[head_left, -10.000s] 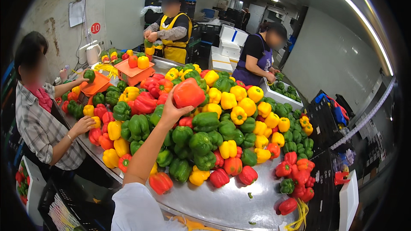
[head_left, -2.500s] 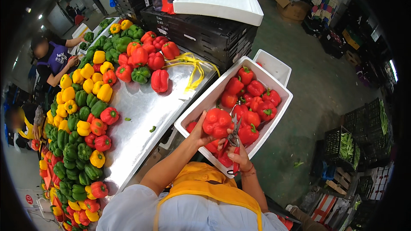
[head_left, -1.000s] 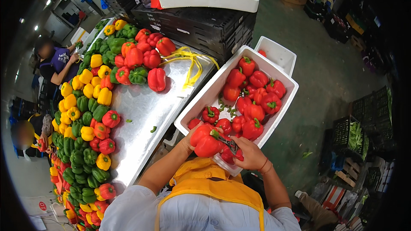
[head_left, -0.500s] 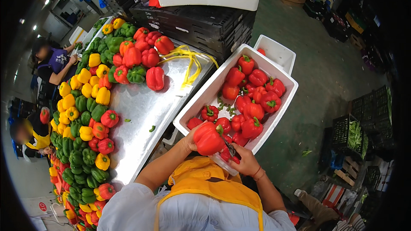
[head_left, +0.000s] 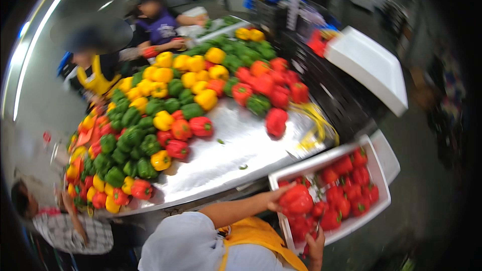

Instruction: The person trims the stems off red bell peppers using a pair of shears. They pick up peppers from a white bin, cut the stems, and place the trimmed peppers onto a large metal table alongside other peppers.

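Note:
My left hand (head_left: pixel 275 199) is closed round a large red bell pepper (head_left: pixel 297 200), held over the near left corner of a white foam box (head_left: pixel 337 237). Just below it, my right hand (head_left: pixel 316 246) grips a pair of shears (head_left: pixel 313 232), blurred and partly covered by the fingers. The blades are too smeared to tell whether they are apart. Many red bell peppers (head_left: pixel 360 175) lie in the box beneath both hands, with small green bits among them.
Left of me, a metal table (head_left: pixel 236 143) bears a heap of green bell peppers (head_left: pixel 131 138), yellow bell peppers (head_left: pixel 163 75) and red ones. Yellow straps (head_left: pixel 321 123) lie at its right end. Black crates (head_left: pixel 334 90) carry a white foam lid (head_left: pixel 369 68). Several people stand round the table.
My view has swung left, so the box now appears lower right and more co-workers show. The red bell pepper stays in my left hand and the shears in my right.

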### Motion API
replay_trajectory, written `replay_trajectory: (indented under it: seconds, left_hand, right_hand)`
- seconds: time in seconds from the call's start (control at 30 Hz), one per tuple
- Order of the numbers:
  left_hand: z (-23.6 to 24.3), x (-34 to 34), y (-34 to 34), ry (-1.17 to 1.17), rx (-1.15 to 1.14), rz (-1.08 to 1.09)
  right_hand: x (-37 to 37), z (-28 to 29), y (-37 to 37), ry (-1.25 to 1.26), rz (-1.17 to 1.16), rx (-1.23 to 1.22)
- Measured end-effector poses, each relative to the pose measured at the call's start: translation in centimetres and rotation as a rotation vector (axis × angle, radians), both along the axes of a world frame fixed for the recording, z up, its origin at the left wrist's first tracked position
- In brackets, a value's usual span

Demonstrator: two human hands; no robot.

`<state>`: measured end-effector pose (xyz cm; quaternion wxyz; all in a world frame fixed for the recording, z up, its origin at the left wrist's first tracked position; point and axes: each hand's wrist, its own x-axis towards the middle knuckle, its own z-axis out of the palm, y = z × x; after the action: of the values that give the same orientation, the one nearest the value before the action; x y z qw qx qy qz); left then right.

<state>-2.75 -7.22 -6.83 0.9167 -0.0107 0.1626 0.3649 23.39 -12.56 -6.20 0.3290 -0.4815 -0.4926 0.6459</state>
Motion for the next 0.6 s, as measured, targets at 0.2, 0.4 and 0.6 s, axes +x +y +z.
replay_trajectory:
  seconds: [0.2, 0.4, 0.6]
  left_hand:
    - [2.1, -7.7, -3.3, 0.025, 0.201, 0.223]
    - [7.3, -23.0, -8.1, 0.433, 0.258, 0.725]
    - [18.3, -41.2, -15.8, 0.844, 0.139, 1.372]
  right_hand:
    - [-1.6, -4.2, 0.9, -0.086, 0.135, -0.018]
    - [-3.0, -7.4, 1.0, -0.506, 0.148, 0.261]
    - [-7.7, -2.4, -0.7, -0.816, 0.106, 0.281]
